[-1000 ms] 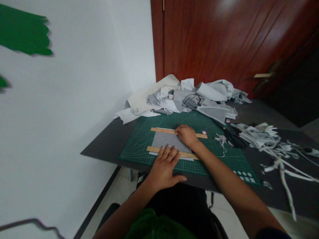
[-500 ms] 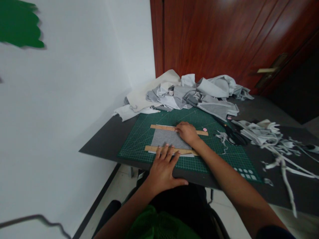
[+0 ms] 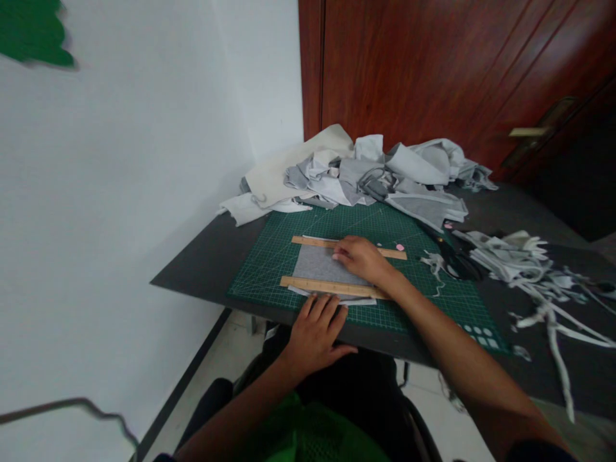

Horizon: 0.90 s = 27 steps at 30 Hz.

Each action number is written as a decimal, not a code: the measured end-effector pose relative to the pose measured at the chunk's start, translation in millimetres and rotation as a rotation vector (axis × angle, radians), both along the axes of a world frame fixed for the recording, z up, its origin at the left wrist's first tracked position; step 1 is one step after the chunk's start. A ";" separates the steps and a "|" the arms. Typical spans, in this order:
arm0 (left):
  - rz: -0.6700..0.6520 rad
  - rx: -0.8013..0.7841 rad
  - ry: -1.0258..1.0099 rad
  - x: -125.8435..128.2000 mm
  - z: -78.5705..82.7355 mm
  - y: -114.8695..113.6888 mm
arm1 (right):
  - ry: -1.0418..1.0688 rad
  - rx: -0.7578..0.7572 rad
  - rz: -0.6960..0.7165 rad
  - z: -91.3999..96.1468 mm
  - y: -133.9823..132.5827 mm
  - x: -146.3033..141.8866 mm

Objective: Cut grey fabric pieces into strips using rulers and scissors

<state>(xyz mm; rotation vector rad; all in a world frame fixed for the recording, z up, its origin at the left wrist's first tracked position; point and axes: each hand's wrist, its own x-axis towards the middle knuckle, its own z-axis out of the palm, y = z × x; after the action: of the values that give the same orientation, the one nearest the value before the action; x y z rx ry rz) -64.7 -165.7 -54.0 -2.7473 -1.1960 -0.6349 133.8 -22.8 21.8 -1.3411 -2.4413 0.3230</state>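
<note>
A piece of grey fabric (image 3: 315, 263) lies on the green cutting mat (image 3: 269, 244). One wooden ruler (image 3: 310, 242) crosses its far edge, and a second wooden ruler (image 3: 308, 283) lies across its near part. Below the near ruler, a strip of the fabric's edge shows. My left hand (image 3: 315, 330) is open, its fingertips at the fabric's near edge and its thumb out over the table edge. Over the far part of the fabric, beside the far ruler, is my right hand (image 3: 360, 258), fingers curled together. Whether anything is between those fingers is hidden.
Crumpled grey and white cloth (image 3: 346, 170) is heaped at the back, by the wall and the door (image 3: 409, 64). Black scissors (image 3: 455, 260) lie to the right, near thread scraps (image 3: 434, 263) and a pile of cloth strips (image 3: 510, 256). A pink piece (image 3: 400, 247) lies by the far ruler.
My right hand has come off the far ruler and shifted slightly toward me over the fabric. My left hand has slid back from the near ruler to the fabric's near edge.
</note>
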 end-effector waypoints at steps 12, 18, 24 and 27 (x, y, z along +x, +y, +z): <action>0.036 -0.016 -0.024 1.8 3.1 -2.8 | 0.050 -0.312 0.381 6.7 -11.8 3.2; 0.035 -0.032 -0.055 3.0 18.1 -1.2 | 0.075 -0.433 0.506 8.6 -12.1 6.0; 0.029 -0.086 0.014 3.8 21.1 3.4 | 0.105 -0.300 0.307 1.0 -2.4 4.0; 0.040 -0.072 0.008 4.2 16.6 4.4 | 0.024 -0.012 0.037 -5.1 3.3 4.9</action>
<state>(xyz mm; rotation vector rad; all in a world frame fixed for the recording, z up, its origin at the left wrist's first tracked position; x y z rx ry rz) -60.5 -161.3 -37.4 -2.7734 -1.2931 -0.5882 138.8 -19.4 16.7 -1.2912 -2.4504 0.3607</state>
